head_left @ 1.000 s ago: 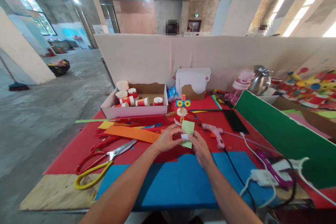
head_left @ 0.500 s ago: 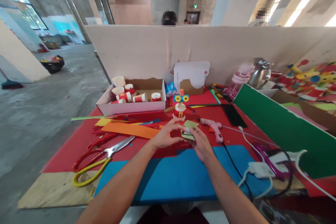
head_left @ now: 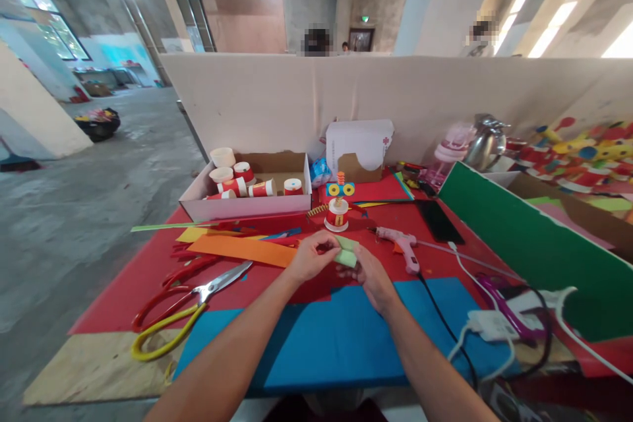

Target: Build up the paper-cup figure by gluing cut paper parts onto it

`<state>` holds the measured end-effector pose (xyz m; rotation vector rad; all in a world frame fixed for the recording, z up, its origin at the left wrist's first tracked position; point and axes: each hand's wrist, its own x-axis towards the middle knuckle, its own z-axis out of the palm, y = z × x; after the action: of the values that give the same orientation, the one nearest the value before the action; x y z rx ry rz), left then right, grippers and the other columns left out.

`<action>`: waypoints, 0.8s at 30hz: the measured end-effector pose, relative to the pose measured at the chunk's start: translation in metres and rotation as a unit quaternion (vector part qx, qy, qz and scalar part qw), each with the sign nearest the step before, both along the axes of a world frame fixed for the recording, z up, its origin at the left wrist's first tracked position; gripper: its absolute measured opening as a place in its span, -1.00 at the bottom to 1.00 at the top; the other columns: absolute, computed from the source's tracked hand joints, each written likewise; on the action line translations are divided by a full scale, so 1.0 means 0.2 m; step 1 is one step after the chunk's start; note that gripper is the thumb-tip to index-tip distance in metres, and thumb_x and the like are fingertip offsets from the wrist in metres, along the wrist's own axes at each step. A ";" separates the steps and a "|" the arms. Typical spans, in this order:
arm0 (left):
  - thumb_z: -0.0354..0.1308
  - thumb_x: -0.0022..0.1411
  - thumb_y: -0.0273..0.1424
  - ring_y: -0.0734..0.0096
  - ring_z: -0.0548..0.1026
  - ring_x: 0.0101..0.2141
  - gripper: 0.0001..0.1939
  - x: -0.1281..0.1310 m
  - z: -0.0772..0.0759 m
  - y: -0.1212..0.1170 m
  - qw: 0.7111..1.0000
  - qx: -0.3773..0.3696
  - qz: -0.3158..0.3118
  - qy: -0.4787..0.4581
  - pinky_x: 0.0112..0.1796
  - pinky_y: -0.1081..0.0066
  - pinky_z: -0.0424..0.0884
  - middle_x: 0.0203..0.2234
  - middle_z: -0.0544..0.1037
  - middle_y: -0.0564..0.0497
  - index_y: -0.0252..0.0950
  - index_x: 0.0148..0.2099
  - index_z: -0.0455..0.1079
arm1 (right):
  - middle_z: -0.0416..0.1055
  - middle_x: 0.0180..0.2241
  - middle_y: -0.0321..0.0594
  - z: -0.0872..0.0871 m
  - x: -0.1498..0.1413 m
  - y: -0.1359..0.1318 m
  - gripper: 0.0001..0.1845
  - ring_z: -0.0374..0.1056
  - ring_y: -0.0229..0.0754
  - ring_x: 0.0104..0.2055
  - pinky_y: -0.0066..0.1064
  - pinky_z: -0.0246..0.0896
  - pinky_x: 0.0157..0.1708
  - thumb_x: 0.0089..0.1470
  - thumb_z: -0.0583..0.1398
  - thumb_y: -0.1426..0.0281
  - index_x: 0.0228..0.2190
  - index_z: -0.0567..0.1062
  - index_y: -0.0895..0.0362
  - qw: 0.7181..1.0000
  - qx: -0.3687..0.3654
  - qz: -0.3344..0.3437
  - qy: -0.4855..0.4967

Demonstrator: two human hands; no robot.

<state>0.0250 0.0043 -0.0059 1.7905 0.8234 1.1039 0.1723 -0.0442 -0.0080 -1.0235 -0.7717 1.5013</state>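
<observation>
A light green piece of paper [head_left: 347, 256], rolled along its near side, is pinched between my two hands above the red table covering. My left hand [head_left: 316, 255] grips its left end with thumb and fingers. At the other end, my right hand [head_left: 368, 273] has its fingers closed on the paper. Just beyond it stands a small paper-cup figure [head_left: 337, 214] with yellow ring eyes on a blue strip and an orange folded strip on top. To the right lies a pink hot glue gun [head_left: 403, 245], its nozzle pointing left.
Scissors [head_left: 208, 290] with red and yellow handles lie at left, beside orange paper [head_left: 247, 249]. A white box [head_left: 247, 210] of paper cups stands behind them. At right are a phone [head_left: 440, 221], cables and a green-sided box [head_left: 514, 250].
The green paper, looser and flatter before, is now curled into a roll between my fingers. My left hand has closed from a wider spread onto its left end.
</observation>
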 end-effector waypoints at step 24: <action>0.19 0.15 -0.38 0.35 0.42 -0.23 -0.81 -0.02 0.02 -0.02 0.995 0.065 -0.049 0.055 -0.16 0.34 0.37 -0.28 0.46 -0.07 -0.30 -0.16 0.43 | 0.55 -0.49 -0.23 -0.02 0.03 0.01 -0.67 0.44 -0.23 -0.50 -0.41 0.38 -0.48 -0.25 0.40 0.21 -0.43 0.54 0.14 0.999 -0.007 -0.040 0.036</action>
<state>0.0218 0.0006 -0.0016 1.9934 0.7327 1.0227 0.1789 -0.0422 -0.0129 -0.9934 -0.6637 1.4684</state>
